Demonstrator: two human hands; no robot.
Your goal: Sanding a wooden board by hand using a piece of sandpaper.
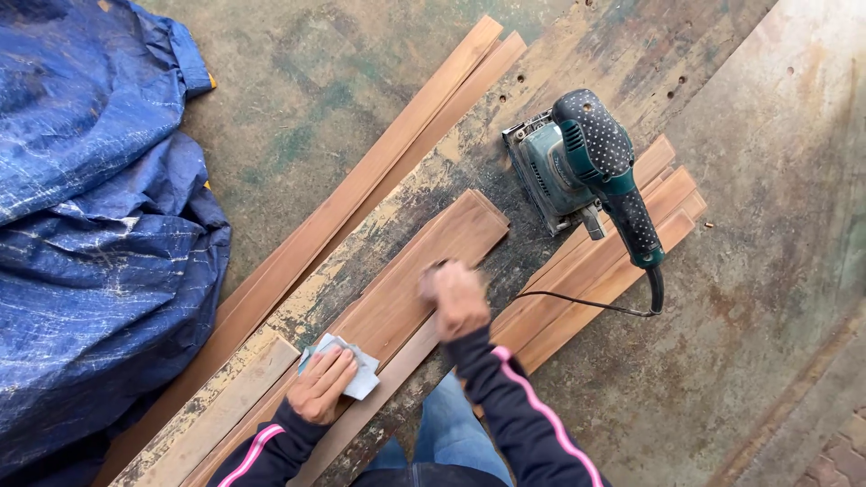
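Head view: left hand (322, 385) flat on folded pale cloth (347, 364); right hand (457, 298) fisted, blurred, contents unclear, on wooden plank (410, 289); teal sander (586, 162) beyond.

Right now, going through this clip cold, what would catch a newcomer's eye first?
Probably the teal power sander, resting unattended on wooden slats upper right of centre. Next, the crumpled blue tarp filling the left side. In the middle, the right hand, blurred, presses on a plank, while the left hand lies flat on a folded pale cloth or paper on the same boards.
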